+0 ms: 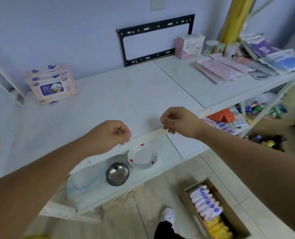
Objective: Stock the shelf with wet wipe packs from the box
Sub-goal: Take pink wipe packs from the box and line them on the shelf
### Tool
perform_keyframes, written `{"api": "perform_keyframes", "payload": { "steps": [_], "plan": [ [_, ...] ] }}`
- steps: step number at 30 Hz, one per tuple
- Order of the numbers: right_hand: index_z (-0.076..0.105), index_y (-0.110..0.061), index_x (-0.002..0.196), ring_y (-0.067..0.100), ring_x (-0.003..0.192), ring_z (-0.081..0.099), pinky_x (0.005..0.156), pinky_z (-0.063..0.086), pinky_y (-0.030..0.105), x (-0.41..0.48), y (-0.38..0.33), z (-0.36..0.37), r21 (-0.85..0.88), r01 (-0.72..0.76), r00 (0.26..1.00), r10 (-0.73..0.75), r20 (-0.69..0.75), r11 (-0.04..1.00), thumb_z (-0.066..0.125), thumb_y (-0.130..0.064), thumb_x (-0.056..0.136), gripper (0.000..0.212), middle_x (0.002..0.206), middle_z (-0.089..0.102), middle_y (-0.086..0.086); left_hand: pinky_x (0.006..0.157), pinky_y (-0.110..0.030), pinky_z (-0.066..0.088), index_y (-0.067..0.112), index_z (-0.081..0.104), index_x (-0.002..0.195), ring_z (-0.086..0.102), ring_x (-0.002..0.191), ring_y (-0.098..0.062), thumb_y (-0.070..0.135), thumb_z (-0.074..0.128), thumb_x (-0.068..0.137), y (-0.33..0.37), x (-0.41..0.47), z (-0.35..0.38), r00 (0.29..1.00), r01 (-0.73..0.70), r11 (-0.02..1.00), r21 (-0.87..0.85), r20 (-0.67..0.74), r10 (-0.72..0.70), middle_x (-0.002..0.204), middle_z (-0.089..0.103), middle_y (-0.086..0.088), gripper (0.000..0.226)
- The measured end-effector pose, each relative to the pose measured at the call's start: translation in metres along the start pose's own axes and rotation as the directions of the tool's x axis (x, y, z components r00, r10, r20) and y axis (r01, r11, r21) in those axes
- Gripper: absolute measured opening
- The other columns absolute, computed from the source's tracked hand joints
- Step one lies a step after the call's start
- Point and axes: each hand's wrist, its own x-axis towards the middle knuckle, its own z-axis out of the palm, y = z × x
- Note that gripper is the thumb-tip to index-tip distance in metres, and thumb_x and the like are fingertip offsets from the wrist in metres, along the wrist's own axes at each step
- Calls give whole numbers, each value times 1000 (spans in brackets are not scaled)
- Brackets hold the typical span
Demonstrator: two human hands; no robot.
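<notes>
A stack of pink baby wipe packs [52, 84] with blue labels lies at the back left of the white top shelf [119, 100], near the wall. On the floor at the lower right stands a cardboard box [229, 214] holding a row of several more wipe packs [206, 202]. My left hand [116, 132] hovers over the shelf's front edge with fingers curled into a fist, holding nothing. My right hand [175, 120] hangs a little to the right, fingers also curled and empty. Both hands are far from the stack and from the box.
A steel bowl [117, 173], a white dish [143, 158] and a plastic bag [84, 185] sit on the lower shelf. Pink boxes and flat packets [229, 64] crowd the adjoining shelf at right. A black wall bracket [153, 40] hangs behind. My shoe [168, 214] stands beside the box.
</notes>
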Motion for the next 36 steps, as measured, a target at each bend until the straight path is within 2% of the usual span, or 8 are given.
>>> {"api": "perform_keyframes", "payload": {
  "steps": [3, 7, 12, 16, 20, 26, 30, 36],
  "plan": [
    [68, -4, 91, 20, 69, 68, 75, 60, 46, -54, 23, -21, -9, -38, 999, 38, -39, 999, 62, -9, 92, 7, 82, 75, 13, 74, -20, 53, 17, 71, 89, 73, 81, -14, 20, 70, 90, 20, -28, 37, 997, 6, 1000, 11, 79, -7, 87, 77, 1, 3],
    [70, -8, 92, 25, 82, 73, 80, 59, 43, -103, 58, -48, -80, -94, 995, 90, -45, 992, 64, -14, 92, 9, 86, 77, 7, 89, -39, 55, 20, 72, 91, 73, 85, -16, 24, 71, 89, 44, -38, 83, 992, 13, 999, 36, 128, -18, 88, 77, 5, 5],
    [71, -20, 88, 2, 69, 67, 71, 53, 26, -150, 128, -92, -146, -197, 980, 193, -40, 969, 65, -23, 91, 8, 79, 74, -4, 72, -31, 54, 19, 70, 90, 71, 75, -5, 20, 68, 91, 74, -22, 164, 985, 42, 998, 38, 164, -47, 85, 77, 6, 3],
    [72, -21, 87, 10, 79, 68, 77, 54, 30, -185, 207, -133, -177, -292, 956, 290, -39, 940, 67, -26, 89, 7, 82, 74, -4, 70, -26, 52, 25, 71, 87, 73, 83, -14, 24, 69, 88, 98, 8, 246, 969, 72, 995, 69, 233, -86, 88, 77, 3, 3],
    [72, -20, 93, 14, 89, 64, 81, 50, 28, -218, 283, -170, -222, -375, 921, 388, 16, 900, 69, -28, 91, 9, 90, 68, -9, 85, -42, 57, 30, 71, 85, 73, 82, -16, 37, 70, 82, 118, 35, 335, 947, 121, 988, 99, 285, -145, 85, 76, 4, 7],
    [66, -30, 86, 18, 99, 66, 92, 54, 36, -244, 375, -188, -234, -467, 862, 498, 92, 853, 70, -32, 88, 4, 101, 71, -5, 66, -35, 52, 31, 70, 81, 65, 70, -17, 43, 73, 74, 109, 61, 454, 904, 228, 968, 107, 345, -251, 79, 74, -6, 14],
    [67, -28, 93, 21, 106, 64, 94, 53, 36, -248, 424, -177, -239, -515, 819, 555, 145, 823, 68, -30, 89, 4, 110, 69, -1, 67, -26, 48, 29, 67, 79, 59, 66, -3, 34, 75, 84, 88, 74, 501, 855, 224, 951, 214, 425, -297, 76, 68, 9, 11],
    [72, -23, 101, 18, 88, 59, 70, 45, 25, -240, 499, -141, -158, -623, 754, 642, 140, 766, 61, -26, 88, 18, 106, 69, -1, 61, -23, 44, 30, 61, 78, 59, 69, -7, 35, 72, 87, 37, 108, 560, 807, 245, 924, 294, 466, -362, 76, 64, 10, 16]
  ]
}}
